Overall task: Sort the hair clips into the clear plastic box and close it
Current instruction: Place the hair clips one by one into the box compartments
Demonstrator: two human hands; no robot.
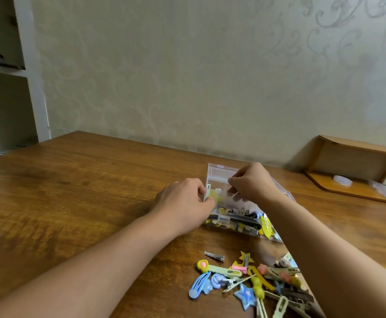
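Note:
The clear plastic box [219, 174] sits open on the wooden table, its lid tilted up at the back, with several clips inside its compartments. My left hand [183, 203] rests against the box's left side and pinches a pale green hair clip [208, 190] at the box's left edge. My right hand [251, 182] hovers over the box with thumb and finger pinched on a thin pin [233, 193]. A loose pile of colourful hair clips [251, 283] lies on the table in front of the box, partly hidden under my right forearm.
A metal clip [213, 256] lies apart from the pile. A low wooden shelf [352, 180] at the right holds a tape roll [342, 180]. The wall runs behind the table; white shelving [8, 72] stands at the left.

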